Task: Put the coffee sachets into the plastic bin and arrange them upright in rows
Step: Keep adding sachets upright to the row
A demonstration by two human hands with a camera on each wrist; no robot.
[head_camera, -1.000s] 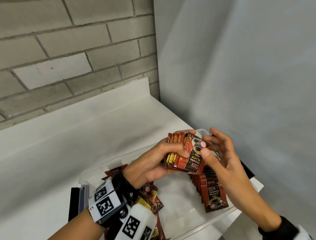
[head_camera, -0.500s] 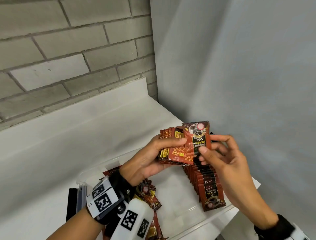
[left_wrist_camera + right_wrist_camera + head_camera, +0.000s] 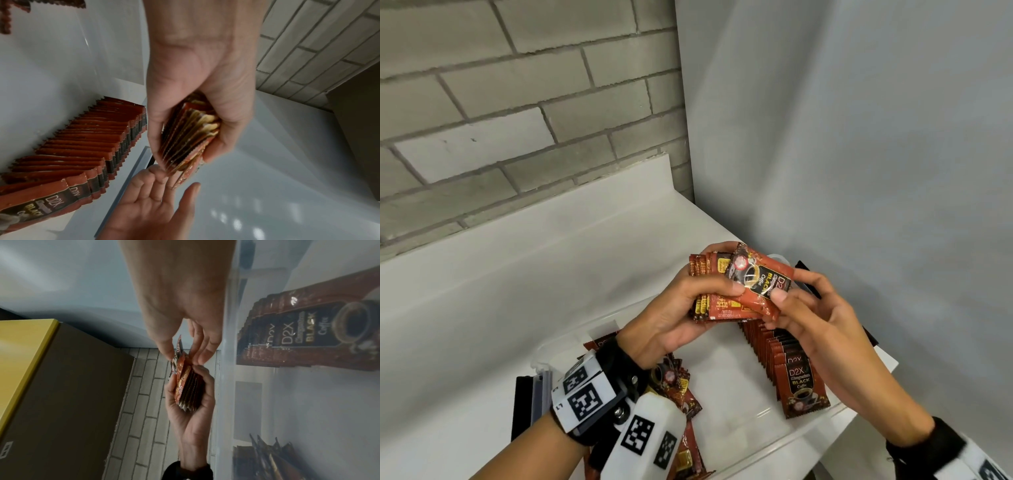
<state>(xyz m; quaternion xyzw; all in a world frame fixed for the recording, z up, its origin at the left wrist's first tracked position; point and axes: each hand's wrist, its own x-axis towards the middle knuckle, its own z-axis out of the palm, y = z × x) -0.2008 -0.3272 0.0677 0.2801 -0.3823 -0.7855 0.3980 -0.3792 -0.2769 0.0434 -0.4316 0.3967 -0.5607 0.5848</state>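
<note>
My left hand [image 3: 681, 308] grips a stack of red-brown coffee sachets [image 3: 709, 291] above the clear plastic bin [image 3: 784, 442]. My right hand [image 3: 808, 315] pinches one sachet [image 3: 760, 281] lying tilted across the front of that stack, thumb on its face. The left wrist view shows the stack's edges [image 3: 189, 142] in my left hand [image 3: 201, 78], with the right hand's fingers [image 3: 152, 181] just below. In the right wrist view the right hand [image 3: 183, 318] pinches the single sachet [image 3: 179, 353] against the stack [image 3: 189, 391]. A long row of upright sachets [image 3: 784, 363] stands along the bin's right side.
Loose sachets [image 3: 681, 387] lie in a heap at the bin's left, partly hidden by my left wrist. The bin sits on a white counter [image 3: 517, 291] in a corner, brick wall [image 3: 517, 102] behind, pale wall [image 3: 859, 137] to the right. A black and grey block [image 3: 530, 401] lies left of the bin.
My right hand has turned the single sachet from upright to tilted across the stack's front. Both hands have stayed above the bin, a little higher than a second ago.
</note>
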